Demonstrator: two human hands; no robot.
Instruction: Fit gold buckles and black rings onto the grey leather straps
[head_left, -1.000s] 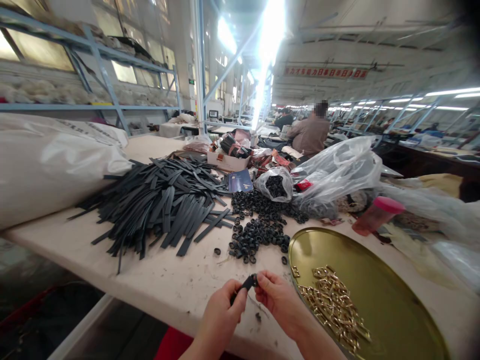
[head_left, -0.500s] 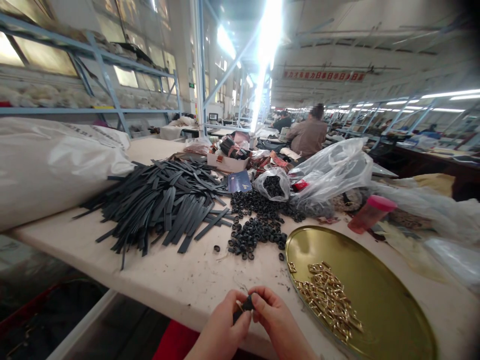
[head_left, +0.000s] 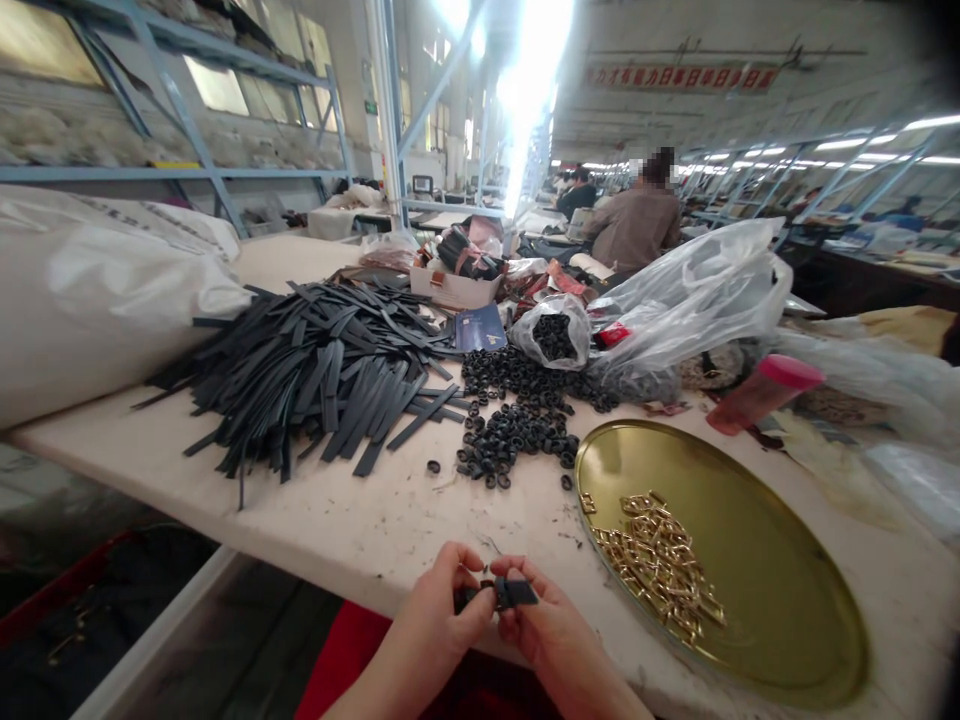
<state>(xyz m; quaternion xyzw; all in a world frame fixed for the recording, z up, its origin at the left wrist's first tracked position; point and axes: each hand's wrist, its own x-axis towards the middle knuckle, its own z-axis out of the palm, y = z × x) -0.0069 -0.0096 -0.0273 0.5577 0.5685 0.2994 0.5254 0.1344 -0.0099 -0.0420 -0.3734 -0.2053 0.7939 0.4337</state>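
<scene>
Both hands meet at the table's near edge on a short dark strap point(head_left: 517, 594). My left hand point(head_left: 444, 608) pinches its left part between thumb and fingers. The fingers of my right hand point(head_left: 534, 615) are closed around the other part, and the strap's flat end sticks out over them. A small dark band seems to sit around the strap between the hands; fingers cover much of it. To the right of my hands, many gold metal buckles point(head_left: 660, 565) lie on an oval gold tray point(head_left: 780, 590). Beyond my hands is a heap of small black loops point(head_left: 517, 440).
A big pile of dark strips point(head_left: 322, 375) spreads at the left beside a white sack point(head_left: 97, 300). Farther back are a clear bag of black loops point(head_left: 553, 335), a blue card point(head_left: 480, 328), a box point(head_left: 454, 288) and a pink-lidded jar point(head_left: 765, 393). A person point(head_left: 637, 220) sits beyond.
The strap's flat end now points right, over my right fingers; before, the dark piece was mostly tucked between both hands' fingertips. My view has tipped slightly downward.
</scene>
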